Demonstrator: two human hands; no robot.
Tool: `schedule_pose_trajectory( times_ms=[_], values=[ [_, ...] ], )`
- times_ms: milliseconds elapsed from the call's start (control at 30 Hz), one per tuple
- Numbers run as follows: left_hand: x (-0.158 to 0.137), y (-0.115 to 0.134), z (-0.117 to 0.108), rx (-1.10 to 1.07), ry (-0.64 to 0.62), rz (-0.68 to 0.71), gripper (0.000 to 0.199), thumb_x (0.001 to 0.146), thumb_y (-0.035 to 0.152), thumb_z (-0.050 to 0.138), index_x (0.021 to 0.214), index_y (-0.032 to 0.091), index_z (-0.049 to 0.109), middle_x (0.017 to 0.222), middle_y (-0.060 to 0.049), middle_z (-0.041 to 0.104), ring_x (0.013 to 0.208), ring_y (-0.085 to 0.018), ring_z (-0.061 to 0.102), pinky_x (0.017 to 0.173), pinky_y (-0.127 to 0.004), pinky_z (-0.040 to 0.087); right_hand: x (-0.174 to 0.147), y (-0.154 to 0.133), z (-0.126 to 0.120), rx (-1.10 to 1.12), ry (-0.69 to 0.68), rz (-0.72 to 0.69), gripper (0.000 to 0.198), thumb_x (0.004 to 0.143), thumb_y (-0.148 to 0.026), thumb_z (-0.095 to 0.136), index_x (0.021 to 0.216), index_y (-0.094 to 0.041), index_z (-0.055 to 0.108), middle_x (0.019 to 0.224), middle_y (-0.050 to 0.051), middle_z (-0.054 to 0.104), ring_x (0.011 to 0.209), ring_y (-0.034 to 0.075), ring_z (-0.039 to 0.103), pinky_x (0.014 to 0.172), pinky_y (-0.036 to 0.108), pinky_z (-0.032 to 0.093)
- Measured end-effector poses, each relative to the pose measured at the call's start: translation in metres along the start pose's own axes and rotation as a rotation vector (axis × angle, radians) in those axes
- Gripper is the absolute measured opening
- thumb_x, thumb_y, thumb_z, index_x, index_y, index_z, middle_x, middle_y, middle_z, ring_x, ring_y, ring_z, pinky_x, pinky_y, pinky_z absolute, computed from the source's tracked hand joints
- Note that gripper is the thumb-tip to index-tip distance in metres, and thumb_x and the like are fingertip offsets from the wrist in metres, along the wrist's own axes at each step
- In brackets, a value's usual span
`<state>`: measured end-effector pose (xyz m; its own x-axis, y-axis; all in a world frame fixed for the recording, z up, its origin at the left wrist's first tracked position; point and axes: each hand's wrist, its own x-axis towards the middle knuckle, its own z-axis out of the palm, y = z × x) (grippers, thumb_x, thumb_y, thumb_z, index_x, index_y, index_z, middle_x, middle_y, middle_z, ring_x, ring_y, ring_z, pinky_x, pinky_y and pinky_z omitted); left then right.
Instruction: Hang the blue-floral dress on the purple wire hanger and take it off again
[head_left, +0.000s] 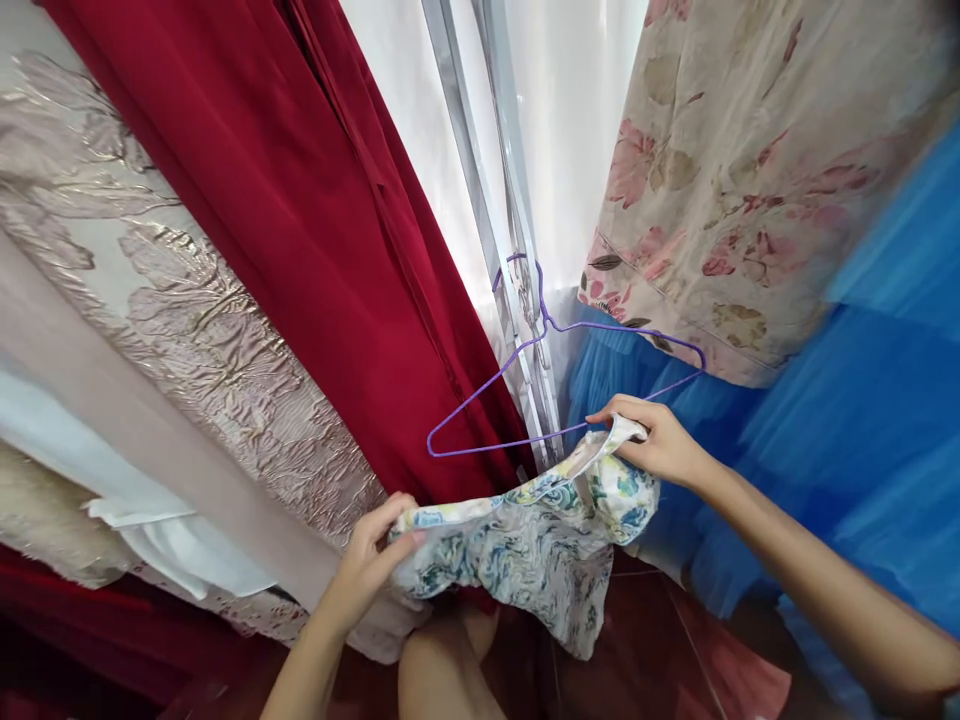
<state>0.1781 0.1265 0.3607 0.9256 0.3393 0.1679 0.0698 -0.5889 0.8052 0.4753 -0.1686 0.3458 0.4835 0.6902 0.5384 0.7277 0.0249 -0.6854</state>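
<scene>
A short floral top (pixel 525 550) in white, blue, green and yellow is stretched between my two hands, its lower part hanging down. My left hand (pixel 375 555) pinches one upper end of it between thumb and fingers. At the other end, my right hand (pixel 660 440) grips the top's upper edge, with fingers close to the bottom bar of a purple hanger (pixel 487 385). Whether those fingers touch the bar, I cannot tell. The hanger is beyond the top, its hook beside upright pale metal bars (pixel 480 170), and no garment is on it.
Long garments surround the spot: a red one (pixel 300 220) and an embossed pinkish one (pixel 217 300) to the left, a floral one (pixel 675 220) and blue tulle (pixel 817 420) to the right. White cloth (pixel 577 120) hangs behind. Dark red tiles (pixel 645 650) cover the floor.
</scene>
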Motion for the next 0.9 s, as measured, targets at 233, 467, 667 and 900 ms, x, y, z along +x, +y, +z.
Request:
schedule_pose_trajectory(
  times_ms=[233, 467, 667, 900],
  values=[
    [0.062, 0.038, -0.024, 0.011, 0.203, 0.053, 0.01, 0.081, 0.028, 0.053, 0.077, 0.02, 0.054, 0.07, 0.003, 0.051, 0.065, -0.015, 0.046, 0.059, -0.024, 0.035, 0.002, -0.009, 0.0, 0.053, -0.011, 0.042, 0.015, 0.08, -0.013, 0.063, 0.091, -0.017, 0.073, 0.082, 0.001, 0.069, 0.069, 0.015, 0.057, 0.062, 0.026, 0.039],
    [0.121, 0.077, -0.009, -0.065, 0.272, 0.115, 0.013, 0.083, 0.029, 0.049, 0.074, 0.02, 0.049, 0.068, 0.003, 0.047, 0.064, -0.014, 0.045, 0.056, -0.023, 0.033, 0.002, -0.015, 0.011, 0.199, -0.035, 0.126, 0.01, 0.083, -0.016, 0.059, 0.077, -0.016, 0.067, 0.068, -0.003, 0.06, 0.063, 0.013, 0.051, 0.057, 0.023, 0.036],
    [0.163, 0.105, 0.019, -0.025, 0.133, 0.226, 0.014, 0.084, 0.024, 0.048, 0.081, 0.018, 0.06, 0.079, 0.0, 0.058, 0.074, -0.015, 0.054, 0.066, -0.024, 0.041, -0.007, -0.025, 0.014, 0.128, -0.012, 0.119, 0.014, 0.082, -0.014, 0.056, 0.077, -0.017, 0.069, 0.07, -0.001, 0.065, 0.064, 0.016, 0.057, 0.059, 0.025, 0.041],
    [0.162, 0.102, 0.034, 0.049, 0.409, 0.126, 0.033, 0.08, 0.048, 0.07, 0.088, 0.016, 0.064, 0.083, -0.003, 0.067, 0.074, -0.016, 0.06, 0.067, -0.024, 0.047, -0.014, -0.037, 0.013, 0.084, -0.026, 0.037, 0.023, 0.082, -0.009, 0.055, 0.087, -0.022, 0.073, 0.088, 0.003, 0.073, 0.08, 0.021, 0.067, 0.072, 0.031, 0.051]
  ],
)
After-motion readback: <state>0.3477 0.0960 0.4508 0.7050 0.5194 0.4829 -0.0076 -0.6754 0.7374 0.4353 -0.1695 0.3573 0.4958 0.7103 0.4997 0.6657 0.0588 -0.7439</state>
